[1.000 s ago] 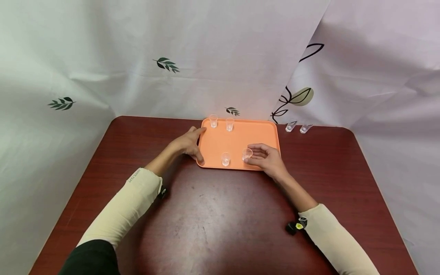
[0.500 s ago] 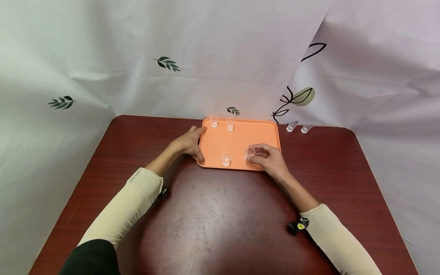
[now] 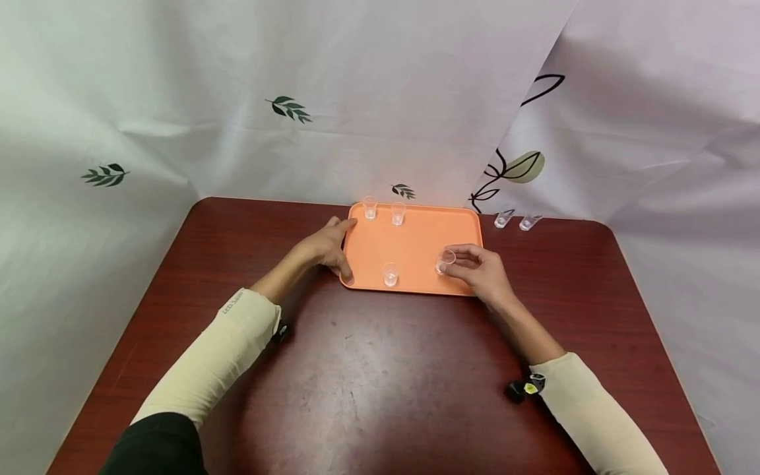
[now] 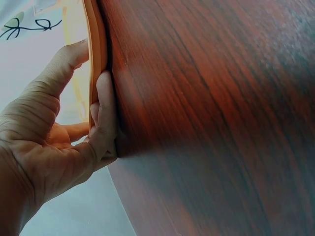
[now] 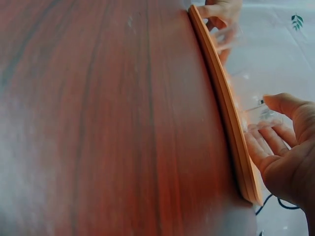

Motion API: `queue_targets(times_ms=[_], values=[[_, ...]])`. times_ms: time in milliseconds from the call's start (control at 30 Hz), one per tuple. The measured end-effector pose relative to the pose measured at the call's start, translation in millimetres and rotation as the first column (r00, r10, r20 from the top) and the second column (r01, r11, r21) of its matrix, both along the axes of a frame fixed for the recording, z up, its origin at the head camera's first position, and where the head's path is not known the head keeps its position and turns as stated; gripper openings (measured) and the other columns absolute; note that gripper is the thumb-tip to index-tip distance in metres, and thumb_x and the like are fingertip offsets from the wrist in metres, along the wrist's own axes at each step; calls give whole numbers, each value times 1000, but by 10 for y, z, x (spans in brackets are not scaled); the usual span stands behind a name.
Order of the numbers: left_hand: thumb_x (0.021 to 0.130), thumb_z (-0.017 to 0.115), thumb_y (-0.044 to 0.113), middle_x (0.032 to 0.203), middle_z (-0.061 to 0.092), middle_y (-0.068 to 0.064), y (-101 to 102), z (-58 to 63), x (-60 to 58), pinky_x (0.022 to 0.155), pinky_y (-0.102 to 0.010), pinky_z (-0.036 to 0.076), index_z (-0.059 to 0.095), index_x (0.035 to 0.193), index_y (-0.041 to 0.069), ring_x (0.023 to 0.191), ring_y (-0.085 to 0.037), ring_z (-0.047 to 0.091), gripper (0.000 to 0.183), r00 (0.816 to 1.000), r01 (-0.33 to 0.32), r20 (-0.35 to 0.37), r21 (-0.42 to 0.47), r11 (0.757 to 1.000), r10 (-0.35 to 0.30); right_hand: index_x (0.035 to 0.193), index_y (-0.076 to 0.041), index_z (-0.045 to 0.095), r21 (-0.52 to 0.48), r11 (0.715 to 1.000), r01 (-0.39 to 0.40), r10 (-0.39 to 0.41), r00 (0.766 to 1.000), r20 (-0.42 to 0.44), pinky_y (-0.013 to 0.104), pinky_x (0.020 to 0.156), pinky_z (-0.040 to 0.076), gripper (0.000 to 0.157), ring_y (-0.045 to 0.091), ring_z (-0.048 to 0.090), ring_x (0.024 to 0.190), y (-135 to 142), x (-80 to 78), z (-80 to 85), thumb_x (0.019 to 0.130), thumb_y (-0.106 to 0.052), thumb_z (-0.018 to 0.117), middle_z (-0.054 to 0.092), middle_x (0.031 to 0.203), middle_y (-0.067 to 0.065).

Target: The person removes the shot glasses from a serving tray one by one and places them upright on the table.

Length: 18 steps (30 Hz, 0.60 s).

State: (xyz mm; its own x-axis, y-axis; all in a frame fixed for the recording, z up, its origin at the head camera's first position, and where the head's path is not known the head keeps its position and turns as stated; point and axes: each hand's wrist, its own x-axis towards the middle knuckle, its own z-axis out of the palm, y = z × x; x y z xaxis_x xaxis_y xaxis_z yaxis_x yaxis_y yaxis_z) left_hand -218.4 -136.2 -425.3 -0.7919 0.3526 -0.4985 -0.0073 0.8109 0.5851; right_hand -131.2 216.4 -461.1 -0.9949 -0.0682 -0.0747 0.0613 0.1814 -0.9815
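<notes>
An orange tray (image 3: pixel 415 241) lies near the table's back edge. Its left end is gripped by my left hand (image 3: pixel 324 249); in the left wrist view the thumb (image 4: pixel 66 61) goes over the rim and fingers (image 4: pixel 102 115) lie along its outer side. My right hand (image 3: pixel 485 272) pinches a small clear cup (image 3: pixel 443 262) between thumb and fingers at the tray's front right. To its left, another clear cup (image 3: pixel 390 274) stands on the tray. Two similar cups, one at the back left corner (image 3: pixel 369 208) and its neighbour (image 3: pixel 398 214), stand along the far rim.
Right of the tray, by the table's back edge, are two more clear cups, a nearer one (image 3: pixel 503 219) and a farther one (image 3: pixel 529 223). A pale curtain (image 3: pixel 380 99) hangs behind the dark red table (image 3: pixel 356 382).
My right hand has moved right across the tray, and the clear cup in its fingers has gone along, farther from the front cup. The left hand stays on the tray's end.
</notes>
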Motion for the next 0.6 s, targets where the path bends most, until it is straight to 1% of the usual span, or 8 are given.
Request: queue_targets(times_ms=[133, 333, 500, 600], values=[[68, 105, 2, 164, 31, -20, -3, 0, -8, 69, -30, 63, 13, 184, 18, 107, -31, 67, 148, 1000, 2, 2, -13, 1000, -2, 136, 7, 74, -5, 1000, 19, -19, 1000, -6, 17, 87, 63, 47, 0, 79, 99, 75, -13, 20, 94, -5, 91, 82, 107, -12], [68, 105, 0, 162, 32, -20, -9, 6, 1, 69, -30, 63, 14, 183, 18, 108, -32, 67, 148, 1000, -6, 3, -10, 1000, 6, 135, 5, 75, 29, 998, 55, -54, 998, -27, 17, 87, 63, 46, 0, 79, 99, 210, -66, 65, 94, -9, 92, 81, 106, -13], [67, 105, 2, 162, 32, -21, -14, -3, -3, 71, -29, 62, 15, 183, 17, 122, -35, 62, 147, 1000, 1, -9, -8, 1000, -1, 138, 8, 73, 5, 997, 82, -82, 995, -49, 18, 88, 64, 48, -2, 79, 99, 308, -108, 117, 96, -5, 90, 80, 105, -18], [66, 107, 4, 162, 33, -22, -16, -3, -9, 74, -31, 62, 16, 183, 17, 129, -37, 58, 149, 1000, 7, -14, -3, 1000, -7, 139, 10, 72, -5, 995, 98, -98, 993, -63, 18, 88, 64, 49, -4, 79, 99, 363, -133, 138, 96, -5, 90, 81, 104, -19]])
